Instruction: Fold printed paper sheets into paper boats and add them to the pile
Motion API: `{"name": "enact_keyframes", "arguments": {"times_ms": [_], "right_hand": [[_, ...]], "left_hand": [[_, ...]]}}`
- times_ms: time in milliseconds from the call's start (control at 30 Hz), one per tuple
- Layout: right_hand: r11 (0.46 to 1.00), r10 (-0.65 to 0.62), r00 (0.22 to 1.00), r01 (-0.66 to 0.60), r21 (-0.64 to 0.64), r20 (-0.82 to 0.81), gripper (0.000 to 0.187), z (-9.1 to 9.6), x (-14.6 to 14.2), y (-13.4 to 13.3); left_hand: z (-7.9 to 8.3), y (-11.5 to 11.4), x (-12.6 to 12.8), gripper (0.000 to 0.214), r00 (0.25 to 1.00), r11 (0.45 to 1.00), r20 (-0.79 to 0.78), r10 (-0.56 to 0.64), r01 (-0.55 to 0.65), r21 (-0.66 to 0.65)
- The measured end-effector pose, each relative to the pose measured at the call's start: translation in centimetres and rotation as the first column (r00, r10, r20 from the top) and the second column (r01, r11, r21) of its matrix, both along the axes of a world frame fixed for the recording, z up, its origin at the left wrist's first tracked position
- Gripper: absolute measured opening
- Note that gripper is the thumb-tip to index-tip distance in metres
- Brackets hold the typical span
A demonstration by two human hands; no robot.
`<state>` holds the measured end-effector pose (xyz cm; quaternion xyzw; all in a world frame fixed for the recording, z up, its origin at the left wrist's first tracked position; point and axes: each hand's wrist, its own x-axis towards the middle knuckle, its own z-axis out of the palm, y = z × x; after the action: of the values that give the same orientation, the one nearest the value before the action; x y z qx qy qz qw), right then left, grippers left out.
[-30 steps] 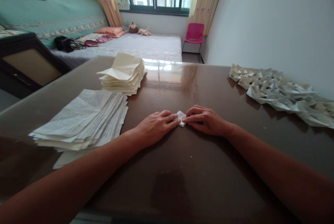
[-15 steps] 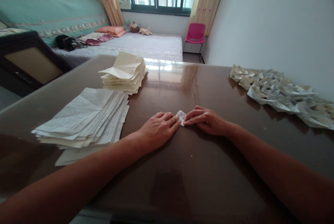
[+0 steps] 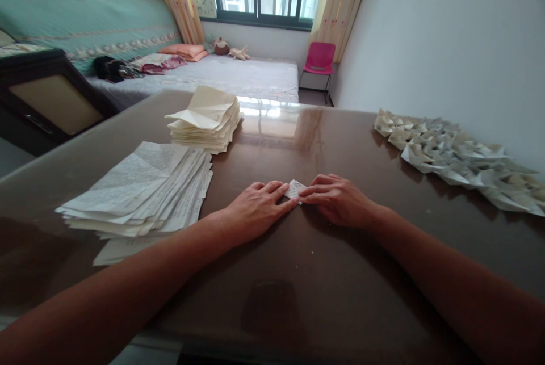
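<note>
A small, printed piece of folded paper (image 3: 294,189) lies flat on the brown table between my hands. Palm down, my left hand (image 3: 260,209) has its fingers stretched out and spread, the tips pressing on the paper's left and lower edge. From the other side, my right hand (image 3: 340,197) has its fingers drawn together, thumb and fingertips at the paper's right corner. The paper's lower and right edges are partly covered by fingertips.
Left of my hands lies a stack of printed sheets (image 3: 140,183), with a yellowish paper stack (image 3: 208,118) behind it. Rows of folded paper pieces (image 3: 451,152) stand along the table's right side. A bed (image 3: 247,75) and a pink chair (image 3: 320,58) are beyond the table (image 3: 272,308).
The fingers of my left hand have spread apart, and more of the paper's face shows. My right hand stays at the right corner. The camera view has shifted slightly.
</note>
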<state>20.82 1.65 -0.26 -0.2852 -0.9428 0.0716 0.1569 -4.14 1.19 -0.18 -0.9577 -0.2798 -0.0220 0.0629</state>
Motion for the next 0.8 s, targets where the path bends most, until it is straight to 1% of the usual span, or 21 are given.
{"name": "enact_keyframes", "arguments": {"times_ms": [33,67,133,167,200,233,300,400,467,533,600,667,733,800], "right_hand": [[0.999,-0.02,0.997,0.017,-0.048,-0.072,0.025,-0.3,0.0,0.2],[0.994,-0.077,0.986,0.064,-0.09,-0.15,0.024,-0.7,0.0,0.5],[0.962,-0.263,0.926,0.231,-0.146,-0.272,0.022,-1.5,-0.2,1.0],[0.941,-0.333,0.897,0.297,-0.164,-0.291,0.02,-1.7,-0.4,1.2],[0.925,-0.376,0.882,0.338,-0.173,-0.283,0.022,-1.9,-0.5,1.3],[0.919,-0.389,0.884,0.352,-0.177,-0.259,0.028,-2.1,-0.6,1.4],[0.923,-0.371,0.906,0.337,-0.183,-0.202,0.038,-2.0,-0.9,1.4],[0.916,-0.371,0.912,0.328,-0.231,-0.174,0.038,-1.7,-1.0,1.2],[0.895,-0.389,0.903,0.322,-0.31,-0.184,0.037,-1.6,-1.2,1.1],[0.863,-0.396,0.893,0.283,-0.419,-0.213,0.036,-1.5,-1.3,1.1],[0.831,-0.392,0.884,0.222,-0.51,-0.254,0.032,-1.5,-1.4,1.0],[0.818,-0.382,0.874,0.168,-0.55,-0.3,0.029,-1.4,-1.5,0.9],[0.822,-0.378,0.862,0.145,-0.551,-0.338,0.028,-1.4,-1.7,0.7],[0.839,-0.379,0.844,0.141,-0.525,-0.379,0.028,-1.3,-1.9,0.5]], "left_hand": [[0.0,-0.1,0.1,0.041,1.0,1.0,0.008,0.008,-0.008,-0.003],[0.0,-0.1,0.2,0.039,0.999,1.0,0.028,0.023,-0.023,-0.007],[-0.3,-0.1,0.4,0.036,0.993,0.998,0.104,0.051,-0.049,-0.025],[-0.5,-0.1,0.5,0.035,0.987,0.998,0.154,0.055,-0.049,-0.038],[-0.7,0.0,0.5,0.034,0.977,0.998,0.209,0.049,-0.039,-0.05],[-0.8,0.1,0.6,0.033,0.964,0.998,0.263,0.035,-0.019,-0.062],[-1.2,0.3,0.7,0.03,0.929,0.995,0.369,0.012,0.025,-0.094],[-1.5,0.5,0.9,0.021,0.868,0.98,0.495,0.042,0.06,-0.189],[-1.6,0.7,1.0,0.016,0.83,0.958,0.55,0.091,0.079,-0.277],[-1.6,0.7,1.1,0.011,0.789,0.928,0.593,0.162,0.083,-0.364],[-1.6,0.7,1.4,0.006,0.743,0.895,0.617,0.26,0.055,-0.443],[-1.7,0.7,1.6,0.013,0.709,0.86,0.606,0.361,-0.001,-0.51],[-1.6,0.6,1.8,0.022,0.698,0.838,0.584,0.414,-0.043,-0.544],[-1.6,0.5,1.9,0.024,0.702,0.836,0.577,0.418,-0.048,-0.547]]}}
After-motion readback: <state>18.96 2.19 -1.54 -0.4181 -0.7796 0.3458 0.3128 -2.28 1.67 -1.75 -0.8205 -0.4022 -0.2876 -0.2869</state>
